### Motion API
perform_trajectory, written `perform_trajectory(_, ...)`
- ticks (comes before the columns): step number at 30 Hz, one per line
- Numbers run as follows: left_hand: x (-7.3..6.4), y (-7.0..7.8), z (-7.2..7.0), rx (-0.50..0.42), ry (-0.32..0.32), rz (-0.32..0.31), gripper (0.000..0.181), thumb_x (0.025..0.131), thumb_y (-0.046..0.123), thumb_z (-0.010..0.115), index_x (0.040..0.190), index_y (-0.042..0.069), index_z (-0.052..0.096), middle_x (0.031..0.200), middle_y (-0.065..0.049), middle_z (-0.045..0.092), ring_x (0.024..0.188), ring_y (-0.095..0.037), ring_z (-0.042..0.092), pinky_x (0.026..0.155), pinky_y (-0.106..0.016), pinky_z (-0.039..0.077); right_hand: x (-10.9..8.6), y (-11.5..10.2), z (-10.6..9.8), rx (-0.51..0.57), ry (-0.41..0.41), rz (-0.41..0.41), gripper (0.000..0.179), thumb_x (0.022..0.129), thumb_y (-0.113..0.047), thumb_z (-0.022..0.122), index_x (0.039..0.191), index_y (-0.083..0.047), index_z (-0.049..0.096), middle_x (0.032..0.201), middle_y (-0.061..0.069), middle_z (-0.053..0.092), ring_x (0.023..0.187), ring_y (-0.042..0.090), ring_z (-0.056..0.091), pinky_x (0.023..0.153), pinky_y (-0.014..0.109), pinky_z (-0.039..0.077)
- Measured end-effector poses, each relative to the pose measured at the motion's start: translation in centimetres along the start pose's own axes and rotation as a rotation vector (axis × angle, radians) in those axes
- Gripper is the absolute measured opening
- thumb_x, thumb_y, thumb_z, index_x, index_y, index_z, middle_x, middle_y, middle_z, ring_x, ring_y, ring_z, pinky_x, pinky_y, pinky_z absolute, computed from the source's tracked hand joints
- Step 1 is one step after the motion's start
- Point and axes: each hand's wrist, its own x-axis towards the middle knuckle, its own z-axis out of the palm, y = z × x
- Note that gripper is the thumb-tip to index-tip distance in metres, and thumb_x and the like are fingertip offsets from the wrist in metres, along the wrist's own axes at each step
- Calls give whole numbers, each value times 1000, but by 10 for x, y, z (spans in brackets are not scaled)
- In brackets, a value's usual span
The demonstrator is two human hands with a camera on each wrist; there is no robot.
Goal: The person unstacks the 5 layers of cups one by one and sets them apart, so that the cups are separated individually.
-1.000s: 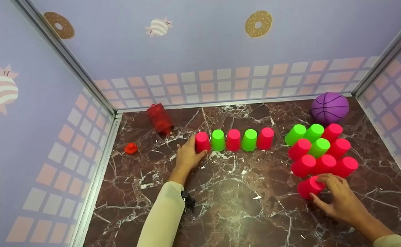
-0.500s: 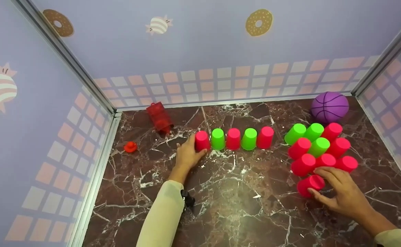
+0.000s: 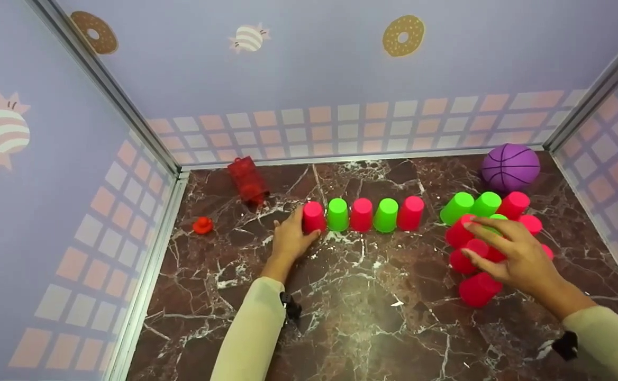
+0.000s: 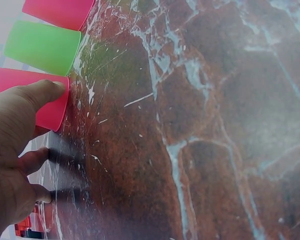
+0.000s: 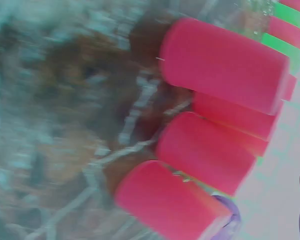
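Observation:
My left hand (image 3: 289,239) holds the leftmost pink cup (image 3: 314,216) of a row of upside-down cups. In the left wrist view its thumb lies across that pink cup (image 4: 52,110), and two fingers stretch out beside it. The row alternates pink and green, with a green cup (image 3: 337,215) next to the held one. Over a cluster of upside-down cups on the right hovers my right hand (image 3: 520,256), fingers spread and holding nothing. It hides parts of several cups. A single pink cup (image 3: 480,290) stands in front of the cluster.
A purple ball (image 3: 510,167) sits in the back right corner behind the cluster. At the back left lies a red see-through container (image 3: 247,180), with a small orange-red toy (image 3: 202,225) nearer the left wall. Patterned walls enclose the marbled surface (image 3: 362,317).
My right hand has left the front pink cup and moved up and away from me over the cluster. My left hand stays at the leftmost cup.

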Motion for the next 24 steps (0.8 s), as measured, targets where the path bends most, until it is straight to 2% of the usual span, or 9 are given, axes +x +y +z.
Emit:
perform_trajectory(3,-1,0,1,2,14,8,84,90,51,88,158,18,50,141,-15,76,128,-39,76,122,-75,41,16,7,7,-17,-65,-2,54,107,-55,67,129,-8,82,130,21,77,109,44,73,119,18,37)
perform_trajectory(6,-1,1,1,9,17,9,85,90,50,88,158,18,50,141,-14,77,128,-38,76,122,-75,42,32,13,15,-38,-121,-16,47,105,-49,71,131,-11,81,132,20,77,110,43,74,111,35,51)
perform_trajectory(8,-1,1,0,12,16,11,85,90,51,88,159,18,50,143,-14,76,129,-38,75,122,-75,41,42,16,22,-52,-160,-16,43,99,-40,79,132,-12,81,133,21,76,111,44,74,104,47,57)
perform_trajectory(10,0,1,-1,14,13,12,86,91,51,88,160,17,50,145,-14,74,129,-39,75,122,-76,41,51,19,29,-66,-187,0,43,93,-32,86,130,-12,81,131,22,76,112,47,74,95,60,59)
perform_trajectory(11,0,1,-1,15,14,14,85,91,51,88,159,17,50,145,-14,74,129,-40,75,122,-77,41,55,20,34,-65,-204,21,45,89,-28,90,130,-11,82,131,22,76,113,47,74,96,63,59)
perform_trajectory(14,2,2,-2,17,11,14,85,91,51,87,159,16,50,146,-15,74,129,-40,75,121,-76,41,64,21,47,-75,-264,85,47,86,-25,94,129,-10,82,132,22,75,116,49,74,100,67,57)
perform_trajectory(20,3,2,-2,9,-8,0,86,91,52,87,161,18,49,146,-14,74,133,-38,73,123,-77,38,75,21,69,-75,-416,202,46,91,-33,91,129,-8,82,133,22,73,114,49,75,100,67,59)
perform_trajectory(24,2,0,1,13,-20,-14,88,91,53,87,161,19,48,147,-13,74,134,-38,73,124,-77,37,80,22,84,-41,-476,264,48,95,-34,89,133,-7,80,134,24,73,116,49,74,101,65,60)
